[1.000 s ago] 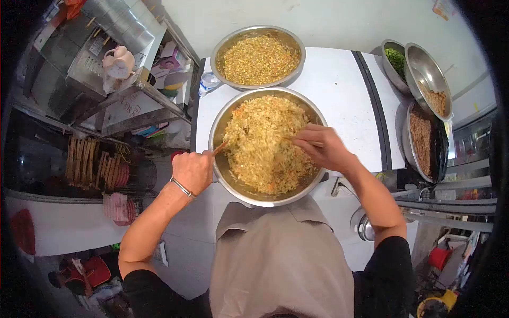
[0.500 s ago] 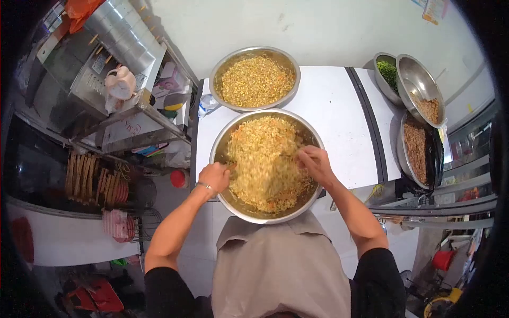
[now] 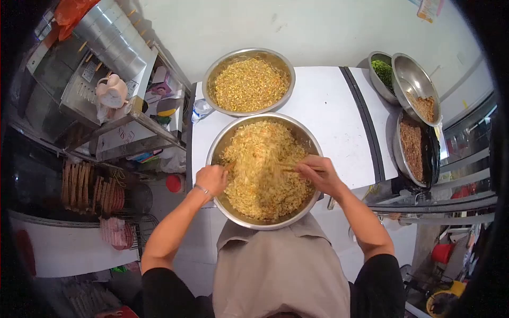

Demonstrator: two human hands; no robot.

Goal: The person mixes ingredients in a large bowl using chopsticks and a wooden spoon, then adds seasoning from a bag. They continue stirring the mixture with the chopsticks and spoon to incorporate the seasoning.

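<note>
A pale wall (image 3: 318,37) rose behind the white tabletop (image 3: 331,124), and a black strip (image 3: 365,122) ran from its back edge to its front edge, toward the right. The large steel bowl (image 3: 265,226) stood at the front edge, left of the middle, its near rim out past that edge in front of the grey-brown apron (image 3: 281,265). It was filled with a yellowish mixture (image 3: 244,148) flecked with orange, blurred at the middle. The left hand (image 3: 212,179), knuckles up at the bowl's left rim, was closed around a wooden stick (image 3: 229,166), mostly hidden. The right hand (image 3: 321,175), over the right rim, gripped thin wooden utensils (image 3: 290,169) pointing inward across the food; how many, I could not tell. Just behind, near the back left corner, sat a second bowl (image 3: 287,68) of yellow-brown chopped filling (image 3: 249,85), with a clear bag (image 3: 201,109) beside it at the left edge. By the right edge were chopped greens (image 3: 382,73) in one bowl, a tilted bowl (image 3: 411,74) with brown crumbs (image 3: 425,108), and brown mince (image 3: 411,140) in another.
</note>
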